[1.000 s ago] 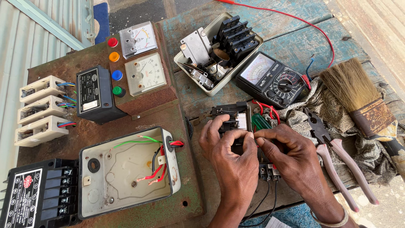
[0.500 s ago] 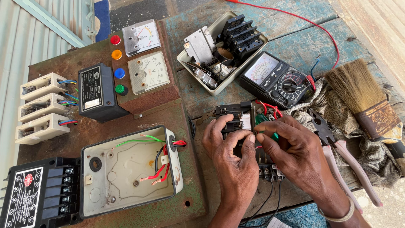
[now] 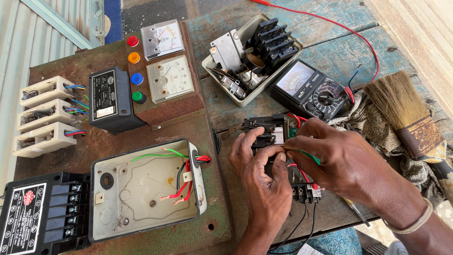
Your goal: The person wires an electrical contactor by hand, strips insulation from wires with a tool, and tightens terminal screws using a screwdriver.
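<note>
Now closer together than earlier, left hand steadies the black wired contactor; right hand fingertips pinch a green-handled tool.

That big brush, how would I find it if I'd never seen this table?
Look at the table's right edge, past the black meter. The paintbrush lies there on a crumpled rag. It alone has tan bristles.

We see a white label on the black box, a white-and-red label bottom left, and the multimeter's pale dial window.
</note>
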